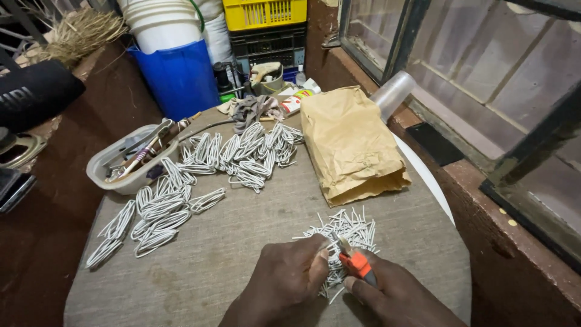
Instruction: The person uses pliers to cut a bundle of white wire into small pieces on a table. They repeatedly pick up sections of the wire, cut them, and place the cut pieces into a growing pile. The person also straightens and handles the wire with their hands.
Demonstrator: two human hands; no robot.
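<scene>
Many bent wire loops (181,194) already lie finished across the left and far parts of the counter (242,266), some in a loose heap toward the far edge and more in rows trailing down the left side. A good pile of short straight wire pieces (351,233) is still unbent near the right side of the near edge, so by the look of it the work is well along but a fair share is left.

Both hands work close together at the near edge, just in front of that pile. The left hand (290,275) is curled, fingers pinching what looks like a single wire piece at its tip. The right hand (387,293) is closed around orange-handled pliers (357,261), whose nose points toward the left hand's fingertips; whether the nose already grips the wire is too small to tell.

A brown paper bag (348,142) lies toward the far right of the counter, a clear plastic tub of tools (130,160) sits at the left edge, and a blue bucket (178,75) stands beyond the far edge.
</scene>
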